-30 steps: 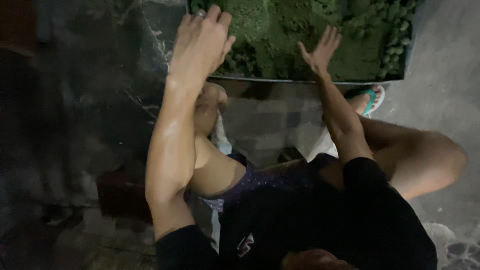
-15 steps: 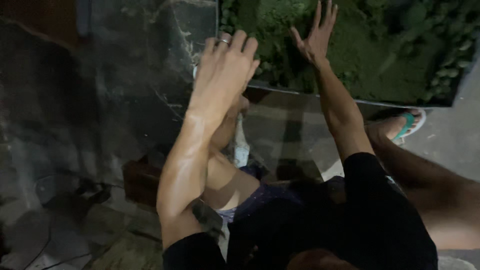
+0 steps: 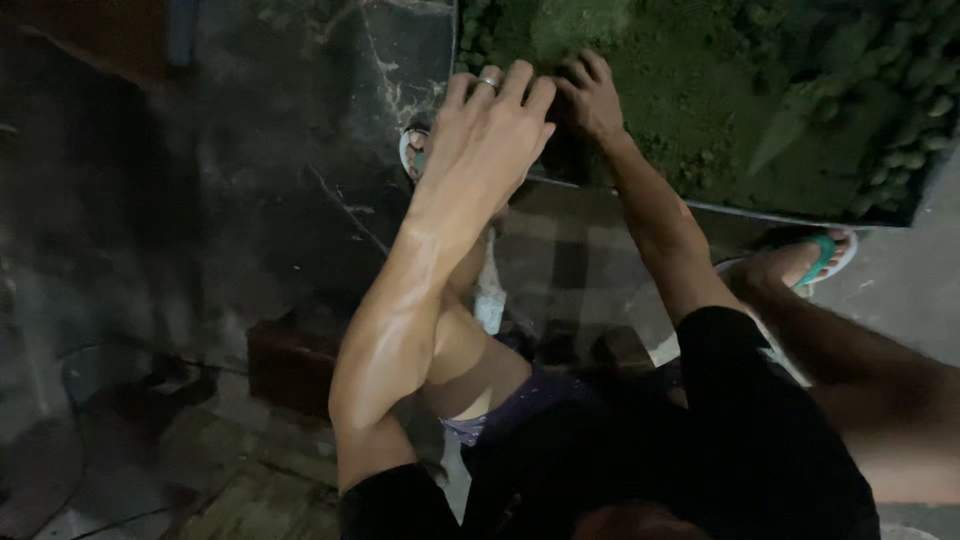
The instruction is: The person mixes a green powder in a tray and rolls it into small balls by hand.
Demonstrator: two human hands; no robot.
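Two hands are up at the near edge of the green bed now, and that is the main change I see from half a second back: then the right hand was spread wide, fingers fanned in the air above the greenery, and now it has come down and curled in. The left hand has moved across too, from beside the dark stone to just next to the right one.

My left hand (image 3: pixel 487 132) hangs over the corner where the dark marbled slab (image 3: pixel 290 130) meets the planter of moss-like greenery (image 3: pixel 700 110). Its fingers are loosely together and bent forward, a ring (image 3: pixel 487 82) on one of them; I see only the back of the hand, so I cannot tell whether it grips anything beneath.

My right hand (image 3: pixel 592 97) rests on the greenery just inside the planter's pale rim (image 3: pixel 740 210), fingers bent and pressed down into the green. It looks narrow, half closed, but whether it pinches a tuft or only touches the surface I cannot tell in this dim light.

Lower down, my knee is bent under the left forearm, and a foot in a teal-strapped sandal (image 3: pixel 820 255) stands on the grey floor just beside the planter's rim.
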